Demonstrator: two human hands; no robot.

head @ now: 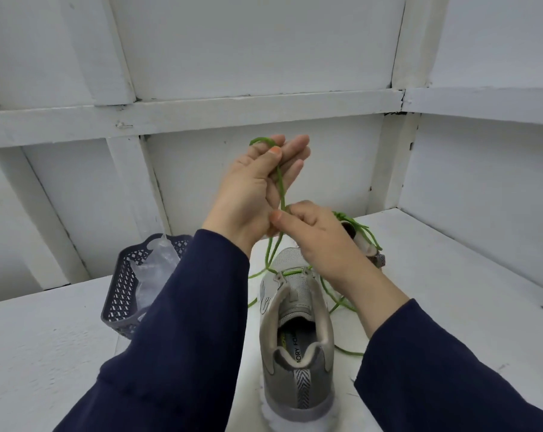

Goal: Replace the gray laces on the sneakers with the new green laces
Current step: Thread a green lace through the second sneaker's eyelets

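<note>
Above the gray mesh sneaker (298, 338), I'm holding the thin green lace (281, 185) taut, probably to even its ends | left hand (257, 182) thumb-pinning its loop, fingers nearly straight | right hand (314, 235), curled, pinching lower.

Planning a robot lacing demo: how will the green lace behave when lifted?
Probably floppy: below the left hand and right hand the lace droops and curls loosely on the table. Likely light: fingertip pinches alone hold it. It could snag, being threaded through the sneaker.

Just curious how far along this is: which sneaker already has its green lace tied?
The far sneaker, behind the right hand: a green knot sits on it. On the near sneaker the lace crosses one row.
</note>
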